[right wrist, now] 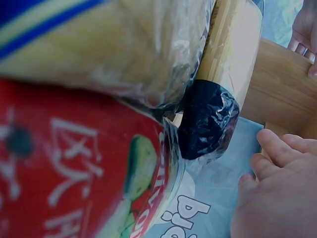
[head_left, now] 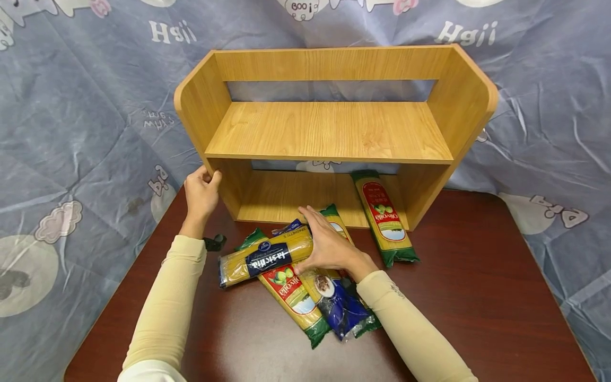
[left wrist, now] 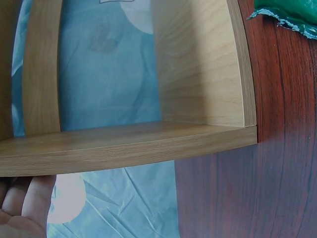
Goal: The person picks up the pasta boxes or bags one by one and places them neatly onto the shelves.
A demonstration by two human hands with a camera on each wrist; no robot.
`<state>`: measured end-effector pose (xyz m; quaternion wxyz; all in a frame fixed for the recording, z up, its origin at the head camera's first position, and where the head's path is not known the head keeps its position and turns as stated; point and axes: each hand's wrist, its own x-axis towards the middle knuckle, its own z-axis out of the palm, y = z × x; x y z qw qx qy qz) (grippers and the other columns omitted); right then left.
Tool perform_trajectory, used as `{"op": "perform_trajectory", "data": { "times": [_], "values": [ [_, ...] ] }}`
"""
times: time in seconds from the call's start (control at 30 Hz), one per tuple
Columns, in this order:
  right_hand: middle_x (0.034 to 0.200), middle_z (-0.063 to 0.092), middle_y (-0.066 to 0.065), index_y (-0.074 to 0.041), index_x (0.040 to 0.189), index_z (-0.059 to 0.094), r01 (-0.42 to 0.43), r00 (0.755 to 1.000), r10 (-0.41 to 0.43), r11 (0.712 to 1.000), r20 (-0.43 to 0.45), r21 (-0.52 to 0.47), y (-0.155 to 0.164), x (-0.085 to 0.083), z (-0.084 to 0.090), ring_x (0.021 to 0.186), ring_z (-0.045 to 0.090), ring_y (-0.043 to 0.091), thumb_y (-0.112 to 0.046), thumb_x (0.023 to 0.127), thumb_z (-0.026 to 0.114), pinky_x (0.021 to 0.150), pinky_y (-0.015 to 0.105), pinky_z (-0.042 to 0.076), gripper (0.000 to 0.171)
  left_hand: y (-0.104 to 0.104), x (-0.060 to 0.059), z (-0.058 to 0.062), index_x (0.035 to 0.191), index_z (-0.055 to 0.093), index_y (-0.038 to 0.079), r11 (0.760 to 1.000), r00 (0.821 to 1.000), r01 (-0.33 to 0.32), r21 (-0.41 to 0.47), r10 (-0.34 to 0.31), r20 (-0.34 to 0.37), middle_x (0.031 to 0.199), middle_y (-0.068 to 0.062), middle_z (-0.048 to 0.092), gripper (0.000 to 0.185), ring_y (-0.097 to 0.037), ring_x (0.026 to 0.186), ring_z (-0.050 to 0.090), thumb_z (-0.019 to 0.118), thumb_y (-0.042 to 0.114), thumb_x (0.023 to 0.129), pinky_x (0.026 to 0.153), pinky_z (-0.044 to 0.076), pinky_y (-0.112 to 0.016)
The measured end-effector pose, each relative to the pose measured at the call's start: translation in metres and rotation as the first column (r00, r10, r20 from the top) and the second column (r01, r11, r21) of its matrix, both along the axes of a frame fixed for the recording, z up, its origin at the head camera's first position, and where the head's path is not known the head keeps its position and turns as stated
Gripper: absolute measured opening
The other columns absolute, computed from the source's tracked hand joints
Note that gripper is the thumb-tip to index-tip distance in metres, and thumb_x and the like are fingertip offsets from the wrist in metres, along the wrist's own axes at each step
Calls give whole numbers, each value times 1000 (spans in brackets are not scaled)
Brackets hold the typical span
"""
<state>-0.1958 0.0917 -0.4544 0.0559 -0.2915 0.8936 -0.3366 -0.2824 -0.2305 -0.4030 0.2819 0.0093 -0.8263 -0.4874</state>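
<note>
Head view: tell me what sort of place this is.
Probably a staged tabletop set-up, not a real kitchen or shop. A small wooden shelf unit stands on a dark red-brown table, a cartoon-printed blue sheet hangs behind as backdrop, and spaghetti packets lie loose in front.

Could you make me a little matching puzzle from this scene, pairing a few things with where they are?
Things:
1. left hand
2. right hand
3. green-ended Olivoila spaghetti packet lying alone
4. small black clip

Places:
A. partly inside the bottom compartment of the wooden shelf
B. on the dark red table beside the left sleeve
C. on the shelf's left side panel
D. on the blue-labelled spaghetti packet atop the pile

Pairs: 1-C, 2-D, 3-A, 4-B
</note>
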Motion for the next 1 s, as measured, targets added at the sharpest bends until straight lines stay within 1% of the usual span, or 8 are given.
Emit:
{"op": "perform_trajectory", "data": {
  "times": [0.13, 0.33, 0.4, 0.57, 0.67, 0.83, 0.93, 1.0],
  "values": [
    [168, 12, 14, -11, 163, 11, -4, 1000, 4, 1000, 15, 9, -1, -2, -1, 155, 6, 29, -54, 56, 97, 119, 55, 15, 143, 1, 0, 0, 103, 76, -1, 1000, 1000, 11, 7, -11, 3, 80, -13, 74, 18, -29, 81, 73, 63, 10, 96, 55, 47, -16],
    [167, 14, 19, -11, 162, 14, -3, 999, 2, 1000, 33, 21, -1, -7, -6, 153, 13, 33, -54, 56, 97, 118, 55, 19, 141, 1, 0, -1, 101, 76, 0, 1000, 1000, -1, 3, 1, 5, 77, -12, 73, 18, -27, 77, 73, 64, 11, 96, 52, 45, -17],
    [167, 14, 19, -10, 162, 15, -6, 1000, 5, 999, 27, 31, -2, -9, -8, 153, 13, 33, -55, 56, 97, 118, 55, 20, 141, 1, 0, 0, 99, 76, 0, 1000, 1000, -7, -1, 7, 2, 75, -12, 72, 17, -26, 75, 72, 64, 12, 95, 50, 43, -18],
    [168, 16, 14, -10, 162, 17, -29, 1000, 29, 998, -3, 51, -4, -13, -11, 153, 15, 31, -58, 56, 96, 118, 53, 23, 141, 1, -1, 0, 98, 76, 0, 1000, 1000, -14, -7, 14, -2, 71, -9, 71, 18, -23, 74, 71, 64, 13, 96, 49, 41, -18],
    [166, 20, 16, -7, 161, 20, -60, 998, 62, 996, -34, 64, -6, -16, -13, 152, 18, 31, -59, 55, 96, 118, 52, 24, 140, 1, -1, 0, 98, 76, 0, 1000, 1000, -21, -9, 21, -1, 71, -8, 71, 18, -23, 75, 71, 64, 13, 95, 48, 41, -18],
    [163, 27, 20, -9, 161, 22, -103, 992, 110, 989, -60, 109, -8, -20, -16, 151, 21, 35, -62, 53, 95, 118, 53, 23, 140, 1, -1, 0, 99, 76, -1, 1000, 1000, -16, -5, 16, -8, 70, -7, 71, 18, -25, 75, 71, 64, 12, 95, 48, 41, -18],
    [163, 28, 18, -12, 162, 22, -111, 992, 119, 983, -51, 147, -9, -21, -18, 150, 22, 37, -64, 53, 94, 118, 53, 21, 140, 1, -1, 0, 98, 76, 0, 1000, 1000, -13, 2, 13, -13, 67, -6, 69, 17, -20, 71, 69, 64, 12, 95, 49, 41, -18],
    [163, 29, 15, -13, 162, 22, -115, 991, 125, 978, -44, 174, -10, -21, -18, 150, 23, 36, -66, 54, 92, 119, 52, 19, 139, 1, -1, 0, 97, 76, -1, 1000, 1000, -17, 7, 18, -14, 65, -5, 66, 17, -16, 66, 65, 64, 11, 94, 49, 39, -19]
  ]
}}
